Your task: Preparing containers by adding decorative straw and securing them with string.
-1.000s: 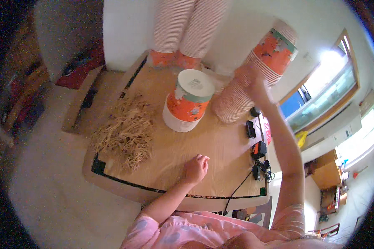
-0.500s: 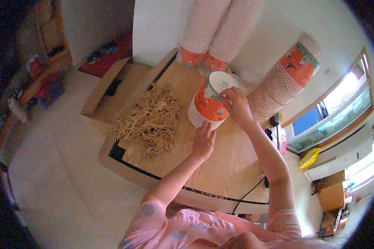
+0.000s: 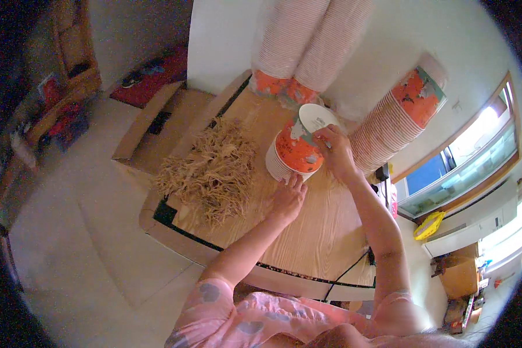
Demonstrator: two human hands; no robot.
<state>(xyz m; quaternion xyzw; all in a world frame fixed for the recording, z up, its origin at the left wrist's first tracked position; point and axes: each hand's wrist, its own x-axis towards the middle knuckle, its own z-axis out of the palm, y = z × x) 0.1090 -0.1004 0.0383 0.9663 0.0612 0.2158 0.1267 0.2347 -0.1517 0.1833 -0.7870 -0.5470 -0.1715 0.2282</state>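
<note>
- While the left hand (image 3: 290, 198) meets the near lower side of a short stack of paper tubs (image 3: 297, 152), its fingers are bent and not wrapped round; whether they press or merely rest cannot be told.
- Pink patterned shirt (image 3: 261, 313), nearest item, below the tabletop's near edge.
- Black cable (image 3: 348, 270), crossing that near edge, right side.
- Wooden tabletop (image 3: 330, 232), bearing the tubs.
- Right hand (image 3: 338, 152): thumb and fingers held narrow at the near right edge of the upturned base; whether they pinch it cannot be told.
- Short stack: nested, base up, orange and green with pale rims, mid-table between both hands. Step in hand, as judged: steadying and taking hold. The next move would seem to call for a sure right-hand hold above and a light left-hand brace at the rims.
- Tangled tan strands (image 3: 211, 174), heaped left of the stack.
- Tall tub stack (image 3: 385, 130), leaning in view, beyond the right hand.
- Two tall stacks (image 3: 290, 43), side by side, at the far end.
- Window (image 3: 475, 153), far right.
</note>
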